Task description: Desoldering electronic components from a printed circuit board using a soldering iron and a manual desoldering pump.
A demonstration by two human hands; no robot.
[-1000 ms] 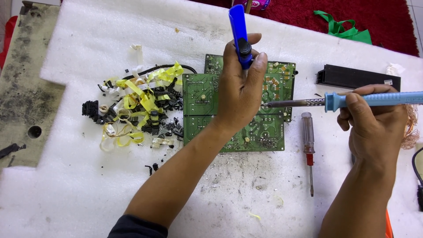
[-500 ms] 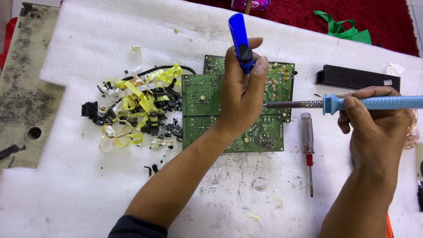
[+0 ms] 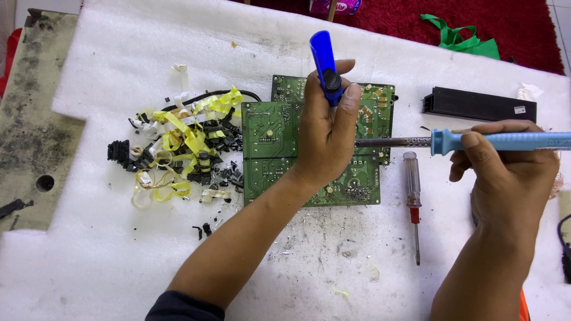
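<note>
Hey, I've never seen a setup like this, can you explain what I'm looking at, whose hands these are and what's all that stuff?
The view comes from a camera worn on a person's head, looking down at their own bare hands. The left hand grips a blue pump tool upright over green circuit boards. The right hand holds a blue-handled soldering iron, its metal tip pointing towards the left hand. All this lies on a white foam sheet. Left of the boards is a pile of yellow tape and black parts; right of them lies a red-handled screwdriver.
</note>
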